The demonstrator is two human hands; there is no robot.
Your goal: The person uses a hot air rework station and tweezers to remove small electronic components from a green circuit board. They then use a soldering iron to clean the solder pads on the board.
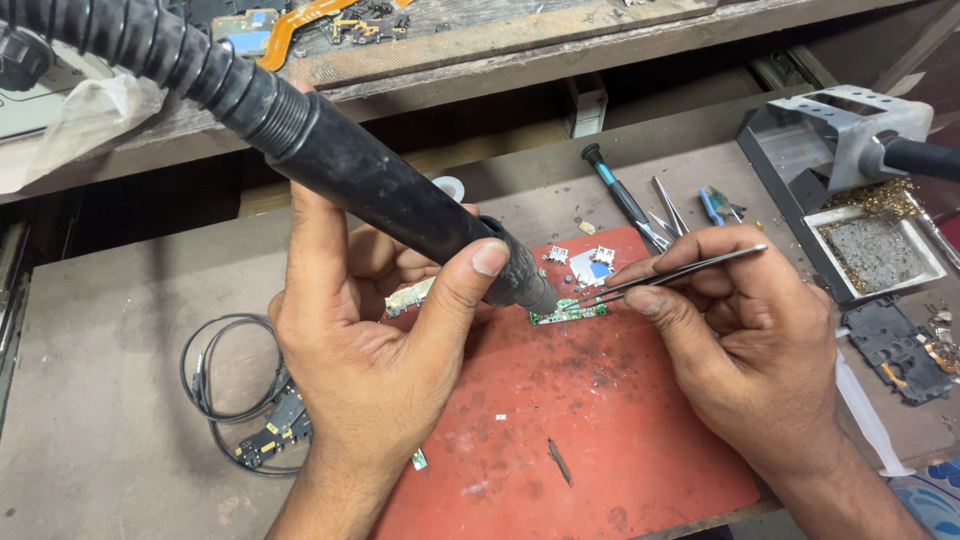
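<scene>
My left hand (365, 345) grips a black hot-air wand (390, 195) whose ribbed hose runs off to the top left. Its nozzle tip points down at a small green circuit board (568, 311) lying on a red work mat (560, 430). My right hand (735, 335) pinches metal tweezers (690, 268), and their tips touch the right end of that green board. A second small board piece (410, 296) lies by my left fingers, partly hidden. Tiny metal connector parts (590, 262) sit on the mat just behind the board.
A screwdriver (618, 195) and loose tweezers (668, 207) lie behind the mat. A soldering-iron stand (850, 170) with a tray of brass wool stands at the right. Black cables with a small board (250, 400) lie at the left. A raised wooden shelf (480, 50) holds phone parts.
</scene>
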